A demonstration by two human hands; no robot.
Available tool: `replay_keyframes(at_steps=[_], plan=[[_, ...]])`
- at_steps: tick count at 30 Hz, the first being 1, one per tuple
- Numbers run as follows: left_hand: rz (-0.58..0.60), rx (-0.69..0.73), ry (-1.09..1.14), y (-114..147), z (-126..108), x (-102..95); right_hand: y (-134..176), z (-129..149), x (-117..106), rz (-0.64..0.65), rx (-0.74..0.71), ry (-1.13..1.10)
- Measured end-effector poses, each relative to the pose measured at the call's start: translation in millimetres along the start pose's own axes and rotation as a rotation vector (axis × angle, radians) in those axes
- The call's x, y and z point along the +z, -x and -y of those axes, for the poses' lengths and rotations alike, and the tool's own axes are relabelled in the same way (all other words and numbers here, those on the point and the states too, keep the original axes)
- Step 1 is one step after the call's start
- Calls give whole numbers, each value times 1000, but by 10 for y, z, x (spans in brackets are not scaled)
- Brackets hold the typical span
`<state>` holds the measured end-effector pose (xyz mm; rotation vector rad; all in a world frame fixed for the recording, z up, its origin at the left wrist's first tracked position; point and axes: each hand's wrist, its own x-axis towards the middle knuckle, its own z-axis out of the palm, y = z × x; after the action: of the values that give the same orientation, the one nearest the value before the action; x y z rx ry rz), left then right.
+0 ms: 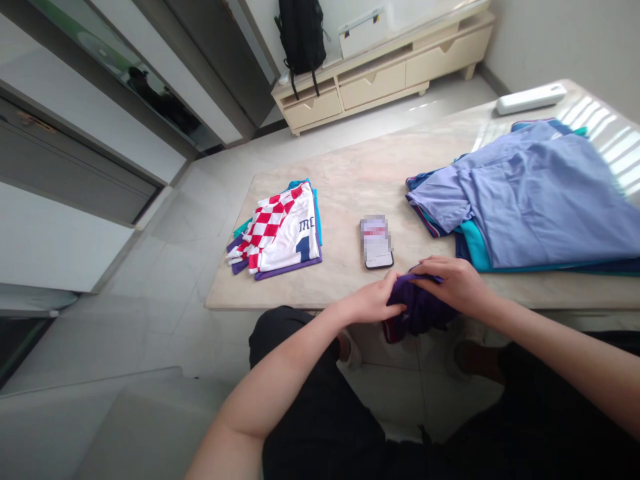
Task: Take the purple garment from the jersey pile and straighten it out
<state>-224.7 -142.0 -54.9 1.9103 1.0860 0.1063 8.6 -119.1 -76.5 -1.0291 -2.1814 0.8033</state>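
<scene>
A bunched dark purple garment (417, 313) hangs over the near edge of the marble table (350, 173). My left hand (373, 301) grips its left side. My right hand (453, 283) pinches its upper right part. Just beyond my hands a phone (376, 243) lies flat on the table. To the left sits a folded stack topped by a red-and-white checked jersey (283, 230). On the right lies a loose pile of shirts with a light blue shirt (535, 193) on top.
A white remote-like device (530, 99) rests at the table's far right corner. A cream low cabinet (385, 67) with a black backpack (301, 33) stands at the far wall. My legs in black trousers are under the table edge.
</scene>
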Motion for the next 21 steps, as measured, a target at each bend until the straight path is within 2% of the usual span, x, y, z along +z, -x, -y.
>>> replay_keyframes(at_steps=[6,11,14,17,19,21], plan=[[79,25,-25,-61,16,47,22,87,-134,-148,40,-70],[65,48,33,-42,-61,-21,-47,7,-221,-165,159,-103],[58,66,71,-24,-50,-46,-71,-10,-211,-80,45,-168],[49,68,95,-19,-4,-40,-43,59,-144,136,-79,-226],[37,56,68,-23,22,-24,-12,109,-69,259,-80,-211],[56,55,25,-30,34,-5,13,124,17,287,-49,-158]])
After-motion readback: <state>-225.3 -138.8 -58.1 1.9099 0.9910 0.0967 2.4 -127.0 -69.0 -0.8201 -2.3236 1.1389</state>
